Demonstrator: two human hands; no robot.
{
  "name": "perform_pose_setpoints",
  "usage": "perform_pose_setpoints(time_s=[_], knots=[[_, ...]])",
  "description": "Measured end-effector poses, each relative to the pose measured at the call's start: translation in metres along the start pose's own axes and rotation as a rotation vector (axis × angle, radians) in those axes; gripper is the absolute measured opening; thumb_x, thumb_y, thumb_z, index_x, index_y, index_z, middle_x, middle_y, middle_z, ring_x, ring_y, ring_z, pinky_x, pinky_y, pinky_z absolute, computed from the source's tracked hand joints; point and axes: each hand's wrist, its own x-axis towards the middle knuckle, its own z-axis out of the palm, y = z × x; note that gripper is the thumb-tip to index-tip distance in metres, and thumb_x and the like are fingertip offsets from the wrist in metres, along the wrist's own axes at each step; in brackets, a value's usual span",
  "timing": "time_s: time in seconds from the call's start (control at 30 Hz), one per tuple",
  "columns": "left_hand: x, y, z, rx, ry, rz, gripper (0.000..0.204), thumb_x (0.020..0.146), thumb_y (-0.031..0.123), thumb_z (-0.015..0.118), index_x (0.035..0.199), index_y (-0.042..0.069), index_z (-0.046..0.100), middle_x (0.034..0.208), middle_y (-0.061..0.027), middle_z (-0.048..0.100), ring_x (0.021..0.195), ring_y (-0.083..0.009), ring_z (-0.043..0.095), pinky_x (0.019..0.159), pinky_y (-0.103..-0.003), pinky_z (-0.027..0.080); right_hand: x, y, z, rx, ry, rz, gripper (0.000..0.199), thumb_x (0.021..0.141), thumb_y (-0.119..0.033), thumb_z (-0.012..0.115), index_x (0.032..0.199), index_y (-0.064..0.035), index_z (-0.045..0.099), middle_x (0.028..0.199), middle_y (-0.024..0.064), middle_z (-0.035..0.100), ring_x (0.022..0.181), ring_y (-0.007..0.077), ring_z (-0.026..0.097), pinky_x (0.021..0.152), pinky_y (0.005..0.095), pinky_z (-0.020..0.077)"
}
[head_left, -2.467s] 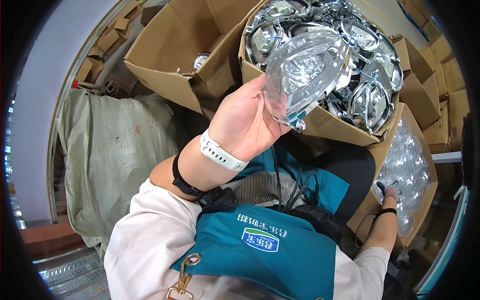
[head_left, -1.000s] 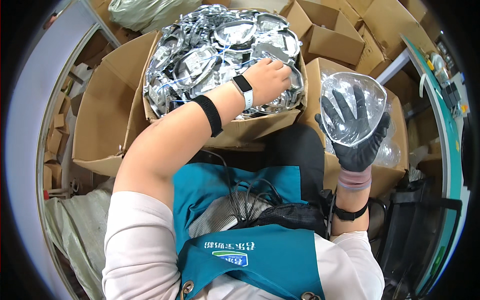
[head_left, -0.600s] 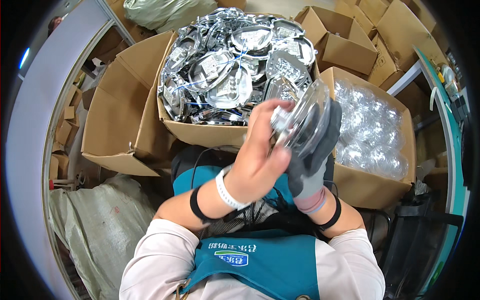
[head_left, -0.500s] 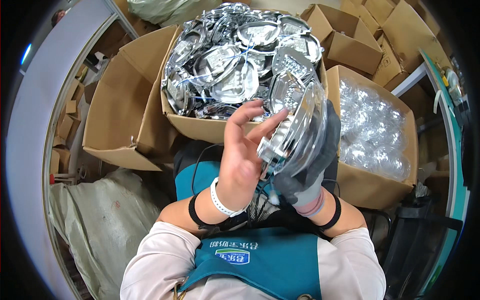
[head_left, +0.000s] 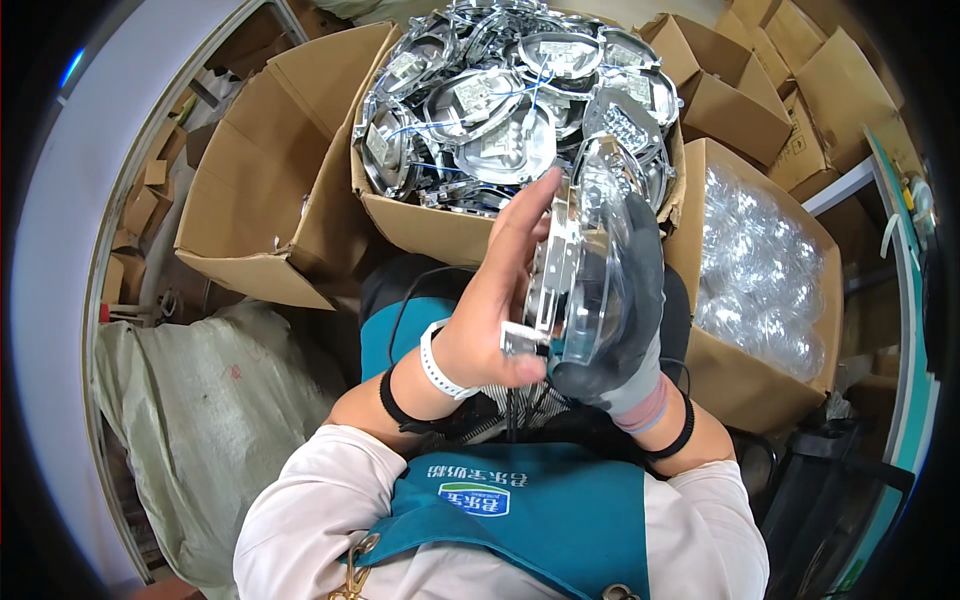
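Evidently an upright, face-to-face hold, each part backed by a palm.
Left hand [head_left: 485, 310] grips silver housing [head_left: 550, 275]; gloved right hand [head_left: 637, 310] cups clear cover [head_left: 598, 300], probably sparing it smudges. Both are before the full carton [head_left: 450, 232]; rim contact: cannot tell.

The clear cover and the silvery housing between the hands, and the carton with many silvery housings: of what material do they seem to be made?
Clear cover: probably plastic, glossy; the dark glove shows through it.
Silvery housing: shiny, perhaps metal or metal-coated plastic; the bright reflections leave this open.
Carton: brown cardboard, matt, judging by its plain, creased walls.
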Motion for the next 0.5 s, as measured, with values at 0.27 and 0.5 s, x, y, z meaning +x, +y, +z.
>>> perform_pose_setpoints(time_s=[0.27, 0.5], knots=[[0.001, 0.007, -0.008, 0.172, 0.094, 0.017, 0.129, 0.059, 0.066, 0.08, 0.152, -0.002, 0.021, 0.157, -0.0216, 0.02, 0.147, -0.031, 0.019, 0.115, -0.04, 0.018, -0.004, 0.004, -0.006, 0.616, -0.047, 0.302, 0.123, 0.06, -0.053, 0.087, 0.15, 0.0009, 0.024, 0.15, 0.016, 0.036, 0.133, 0.0267, 0.042, 0.109, 0.0408, 0.0358], [-0.007, 0.0, 0.001, 0.238, 0.06, -0.02, 0.131, 0.058, 0.067, 0.081, 0.152, 0.0, 0.02, 0.157, -0.0227, 0.02, 0.146, -0.0336, 0.02, 0.116, -0.041, 0.019, 0.005, -0.008, -0.018, 0.987, -0.032, 0.274, 0.075, 0.083, -0.034, 0.071, 0.141, 0.0006, 0.04, 0.149, 0.0173, 0.032, 0.138, 0.0288, 0.033, 0.112, 0.0405, 0.0275]])
